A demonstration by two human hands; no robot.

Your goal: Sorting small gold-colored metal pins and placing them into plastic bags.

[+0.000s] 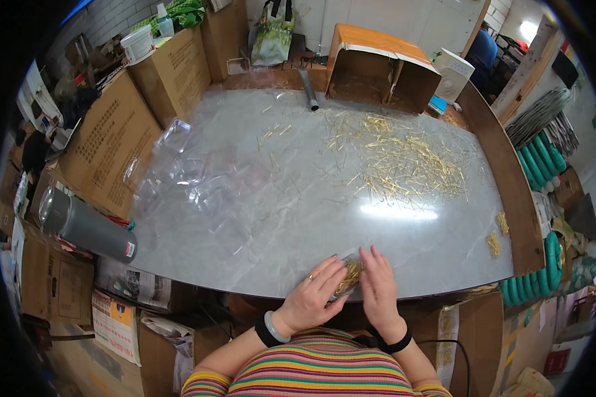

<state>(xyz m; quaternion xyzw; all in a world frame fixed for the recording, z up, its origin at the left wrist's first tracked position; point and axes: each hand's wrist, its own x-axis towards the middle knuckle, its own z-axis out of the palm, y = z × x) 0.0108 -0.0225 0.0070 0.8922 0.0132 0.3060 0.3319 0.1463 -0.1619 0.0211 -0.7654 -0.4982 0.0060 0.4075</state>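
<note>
At the table's near edge, a small clear plastic box (349, 278) with thin gold-coloured metal pins inside is held between my two hands. My left hand (313, 293) curls round its left side, the thumb low by the table edge. My right hand (380, 286) presses against its right side with fingers fairly straight. My fingers cover much of the box, and I cannot tell whether its lid is closed. A wide heap of loose gold-coloured pins (410, 165), some with bent ends, lies at the far right. Several clear plastic boxes (208, 192) lie jumbled at the left.
Two small bundles of pins (493, 244) lie near the right wooden rim (520, 205). A grey tumbler (89, 225) rests tilted at the left edge. Cardboard boxes (106, 145) line the left side. A dark tube (308, 89) and an open-fronted wooden box (384, 63) are at the back.
</note>
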